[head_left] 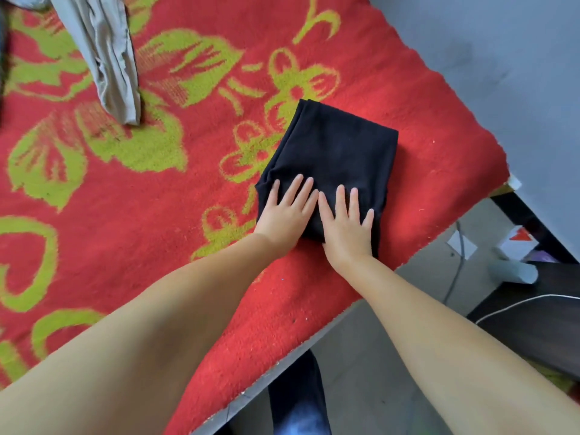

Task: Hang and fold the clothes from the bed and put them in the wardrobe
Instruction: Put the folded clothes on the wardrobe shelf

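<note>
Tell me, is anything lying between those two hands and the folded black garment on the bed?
Nothing visible. The left hand and right hand both rest flat on the near end of the folded black garment, fingers straight. The wardrobe is out of view, so that path cannot be judged.

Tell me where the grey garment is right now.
In the head view, the grey garment lies crumpled at the upper left of the red bedspread, well apart from the folded black garment that both hands press flat near the bed's right edge.
</note>
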Demonstrator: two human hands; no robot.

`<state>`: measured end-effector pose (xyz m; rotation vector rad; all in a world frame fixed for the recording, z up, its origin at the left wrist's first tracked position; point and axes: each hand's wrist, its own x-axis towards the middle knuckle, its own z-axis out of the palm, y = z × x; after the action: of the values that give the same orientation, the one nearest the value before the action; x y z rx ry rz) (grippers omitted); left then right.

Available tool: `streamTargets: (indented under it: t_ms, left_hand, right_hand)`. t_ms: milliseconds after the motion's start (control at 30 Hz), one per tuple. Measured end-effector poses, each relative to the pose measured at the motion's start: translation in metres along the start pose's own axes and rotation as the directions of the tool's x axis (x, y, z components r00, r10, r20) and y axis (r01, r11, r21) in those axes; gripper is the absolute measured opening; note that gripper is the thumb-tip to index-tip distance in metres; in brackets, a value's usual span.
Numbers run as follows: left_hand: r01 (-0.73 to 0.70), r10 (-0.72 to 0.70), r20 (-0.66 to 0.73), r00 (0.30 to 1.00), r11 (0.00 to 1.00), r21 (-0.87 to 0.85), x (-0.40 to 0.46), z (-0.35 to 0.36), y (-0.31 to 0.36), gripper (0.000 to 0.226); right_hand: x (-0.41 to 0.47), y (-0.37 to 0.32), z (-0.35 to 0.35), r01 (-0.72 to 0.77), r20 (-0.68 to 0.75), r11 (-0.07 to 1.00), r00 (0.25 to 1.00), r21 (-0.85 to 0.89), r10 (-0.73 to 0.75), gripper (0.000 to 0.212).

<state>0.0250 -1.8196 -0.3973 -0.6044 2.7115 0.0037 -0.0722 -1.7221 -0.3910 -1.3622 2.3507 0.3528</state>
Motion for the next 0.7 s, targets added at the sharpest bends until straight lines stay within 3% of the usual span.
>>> streamTargets:
  t_ms: [133,267,400,567,700]
  left_hand:
    - [-0.001,0.007,0.098,0.995,0.998,-0.062,0.000,-0.044,-0.008,0.065]
    - [0.039,-0.030,0.084,0.996,0.993,-0.113,-0.011,-0.117,-0.022,0.060]
    - [0.210,-0.166,0.165,0.972,0.931,-0.298,-0.053,-0.191,-0.048,0.028]
    - [0.365,-0.265,0.302,0.916,0.863,-0.350,-0.138,-0.239,-0.096,0.027]
    - [0.444,-0.348,0.298,0.889,0.815,-0.373,-0.216,-0.258,-0.126,0.028]
  right_hand:
    - [-0.005,0.010,-0.041,0.034,0.002,0.993,0.999,0.115,-0.035,0.069]
    - [-0.019,0.016,-0.099,0.089,-0.088,0.992,0.993,0.092,-0.081,0.070]
    - [-0.054,0.005,-0.152,0.184,-0.249,0.982,0.954,0.046,-0.167,0.077]
    - [-0.073,-0.042,-0.220,0.382,-0.079,0.918,0.924,0.107,-0.375,0.091]
    - [-0.090,-0.103,-0.275,0.592,0.043,0.805,0.804,0.043,-0.594,0.083]
